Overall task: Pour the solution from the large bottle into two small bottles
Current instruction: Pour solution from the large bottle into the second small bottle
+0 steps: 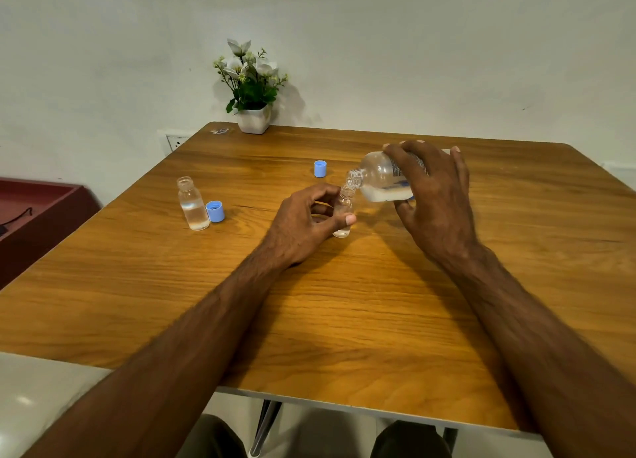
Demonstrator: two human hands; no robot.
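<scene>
Right hand (434,196) grasps the tilted large bottle (382,178), mouth just above the small bottle (343,213) pinched upright by the left hand (303,227); a slow, steady tilt should prevent overflow.

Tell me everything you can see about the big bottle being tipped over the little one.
The large bottle is clear plastic, by its look, with a printed label and a threaded neck, cap off. The right hand grips its body and holds it almost on its side above the table. Clear liquid pools along its lower side. Its open mouth sits just over the small bottle, which the left hand steadies.
</scene>
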